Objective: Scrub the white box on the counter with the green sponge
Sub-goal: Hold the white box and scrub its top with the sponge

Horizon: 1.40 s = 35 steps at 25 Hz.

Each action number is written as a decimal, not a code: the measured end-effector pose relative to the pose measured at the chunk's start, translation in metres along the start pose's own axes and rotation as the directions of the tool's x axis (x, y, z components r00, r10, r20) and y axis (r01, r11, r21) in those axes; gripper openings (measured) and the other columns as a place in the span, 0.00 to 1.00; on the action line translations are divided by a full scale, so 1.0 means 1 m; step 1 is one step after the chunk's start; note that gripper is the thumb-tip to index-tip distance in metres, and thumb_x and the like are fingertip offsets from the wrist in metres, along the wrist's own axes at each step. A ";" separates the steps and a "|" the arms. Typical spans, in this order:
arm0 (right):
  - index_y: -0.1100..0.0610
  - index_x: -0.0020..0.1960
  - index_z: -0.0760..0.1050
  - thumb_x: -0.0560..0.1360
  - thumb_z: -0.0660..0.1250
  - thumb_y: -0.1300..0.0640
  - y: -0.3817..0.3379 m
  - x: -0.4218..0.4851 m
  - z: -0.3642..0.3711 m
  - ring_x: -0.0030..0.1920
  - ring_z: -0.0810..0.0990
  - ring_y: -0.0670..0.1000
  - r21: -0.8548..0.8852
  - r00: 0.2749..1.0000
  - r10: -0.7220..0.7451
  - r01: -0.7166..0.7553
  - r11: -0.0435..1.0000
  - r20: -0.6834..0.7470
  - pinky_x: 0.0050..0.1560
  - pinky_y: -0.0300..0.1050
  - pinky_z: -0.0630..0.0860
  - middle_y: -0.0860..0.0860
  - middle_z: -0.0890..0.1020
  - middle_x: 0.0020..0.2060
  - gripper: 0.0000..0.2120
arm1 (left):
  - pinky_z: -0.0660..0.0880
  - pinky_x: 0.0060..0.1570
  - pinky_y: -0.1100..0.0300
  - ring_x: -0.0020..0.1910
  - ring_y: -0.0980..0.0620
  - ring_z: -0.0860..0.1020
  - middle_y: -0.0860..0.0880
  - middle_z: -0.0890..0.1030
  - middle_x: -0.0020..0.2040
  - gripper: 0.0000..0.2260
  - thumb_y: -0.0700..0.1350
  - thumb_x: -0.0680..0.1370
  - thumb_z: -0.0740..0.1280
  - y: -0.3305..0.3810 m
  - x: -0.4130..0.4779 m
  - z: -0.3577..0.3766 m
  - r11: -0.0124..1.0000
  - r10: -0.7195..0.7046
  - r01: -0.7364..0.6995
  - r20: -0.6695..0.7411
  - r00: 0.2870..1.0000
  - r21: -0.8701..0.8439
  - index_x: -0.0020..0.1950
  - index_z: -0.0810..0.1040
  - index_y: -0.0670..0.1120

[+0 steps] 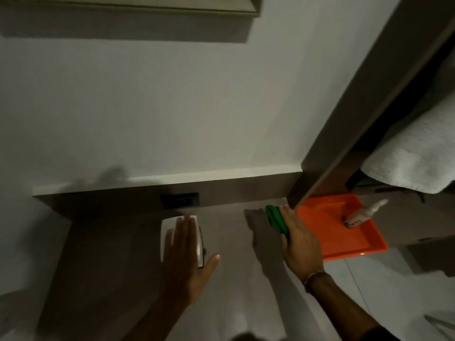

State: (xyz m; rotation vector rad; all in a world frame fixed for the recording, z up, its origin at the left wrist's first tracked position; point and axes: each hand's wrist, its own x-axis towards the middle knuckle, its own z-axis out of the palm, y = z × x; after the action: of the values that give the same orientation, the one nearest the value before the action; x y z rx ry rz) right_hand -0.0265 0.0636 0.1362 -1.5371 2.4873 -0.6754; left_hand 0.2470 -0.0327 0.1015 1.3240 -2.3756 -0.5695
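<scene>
The white box (165, 232) lies on the brown counter (110, 254), near the back ledge. My left hand (187, 252) hovers flat over it with fingers spread, covering most of its top; whether it touches the box I cannot tell. To the right, my right hand (299, 239) grips the green sponge (275, 217), which sticks out past my fingers just above the counter. The sponge is well apart from the box.
An orange tray (364, 239) sits at the counter's right end with a small white bottle (364, 214) lying in it. A brown vertical panel (344, 119) rises beside the tray. White towels (413, 153) hang at the right. A dark wall socket (179, 200) sits behind the box.
</scene>
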 end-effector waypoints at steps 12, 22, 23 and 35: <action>0.48 0.80 0.53 0.79 0.65 0.56 -0.189 0.015 0.095 0.79 0.55 0.58 -0.217 0.932 -0.216 0.284 0.934 0.291 0.73 0.62 0.67 0.51 0.59 0.80 0.34 | 0.77 0.68 0.45 0.64 0.51 0.78 0.48 0.78 0.69 0.61 0.78 0.52 0.76 -0.111 0.021 0.008 0.782 -0.131 0.227 0.203 0.970 -0.581 0.80 0.58 0.61; 0.48 0.81 0.49 0.81 0.60 0.60 -0.184 -0.027 0.087 0.80 0.45 0.50 -0.087 0.740 -0.443 0.555 0.827 0.507 0.78 0.51 0.42 0.49 0.52 0.81 0.34 | 0.67 0.76 0.51 0.78 0.56 0.64 0.55 0.64 0.81 0.59 0.59 0.60 0.85 -0.137 0.009 0.030 0.787 -0.194 0.248 0.155 0.969 -0.565 0.79 0.48 0.72; 0.48 0.81 0.49 0.81 0.60 0.62 -0.176 -0.028 0.082 0.80 0.46 0.50 -0.112 0.752 -0.425 0.544 0.832 0.503 0.79 0.53 0.45 0.48 0.52 0.81 0.34 | 0.67 0.75 0.53 0.77 0.59 0.64 0.58 0.64 0.79 0.57 0.61 0.60 0.84 -0.132 0.011 0.024 0.788 -0.159 0.237 0.184 0.970 -0.568 0.77 0.49 0.74; 0.48 0.80 0.53 0.80 0.61 0.62 -0.174 -0.018 0.075 0.80 0.51 0.50 -0.096 0.753 -0.424 0.537 0.838 0.503 0.79 0.55 0.53 0.49 0.57 0.80 0.33 | 0.73 0.72 0.47 0.72 0.48 0.75 0.49 0.74 0.74 0.48 0.63 0.65 0.82 -0.144 0.015 0.033 0.774 -0.087 0.195 0.203 0.975 -0.603 0.79 0.58 0.68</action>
State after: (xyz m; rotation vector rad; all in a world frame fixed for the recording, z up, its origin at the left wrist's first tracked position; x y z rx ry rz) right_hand 0.1494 -0.0087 0.1449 -2.1626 1.8610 -0.0212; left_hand 0.3266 -0.1088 0.0022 1.1701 -1.9235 -1.4153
